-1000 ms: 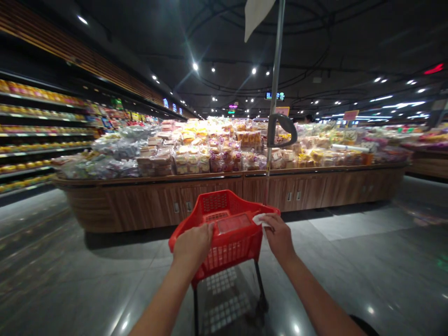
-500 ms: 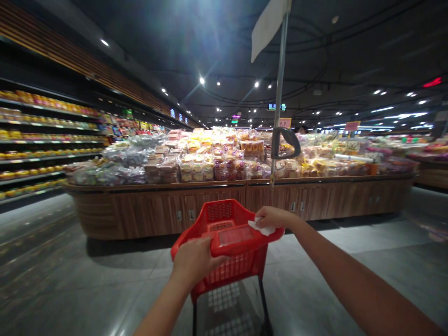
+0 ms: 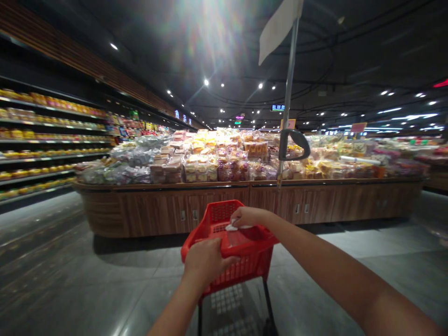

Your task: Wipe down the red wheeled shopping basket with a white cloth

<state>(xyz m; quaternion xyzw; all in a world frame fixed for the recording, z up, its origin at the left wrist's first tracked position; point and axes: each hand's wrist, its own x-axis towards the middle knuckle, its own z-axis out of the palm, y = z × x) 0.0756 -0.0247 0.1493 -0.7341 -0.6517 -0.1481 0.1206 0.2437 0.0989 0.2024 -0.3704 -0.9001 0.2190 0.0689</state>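
Note:
A red plastic shopping cart (image 3: 238, 269) stands in front of me on dark legs. Round the left part of its handle my left hand (image 3: 206, 259) is closed, its thumb lying along the near side. My right hand (image 3: 247, 216) pinches a crumpled white tissue (image 3: 231, 227) over the middle of the handle, near the clear panel set in it. Part of the tissue is under the fingers. Through the gap above the handle I see the basket's perforated far wall.
Beyond the cart runs a long wooden display counter (image 3: 150, 210) heaped with bagged snacks (image 3: 201, 165). A metal pole (image 3: 290, 84) with a grey loop handle (image 3: 294, 145) rises before it. Shelves of yellow-topped goods (image 3: 42, 123) line the left side. Grey tiled floor (image 3: 140, 280) surrounds the cart.
My right hand has slid leftward with the tissue, from the right end of the handle to its middle. My left hand keeps its grip. The whole view has shifted slightly.

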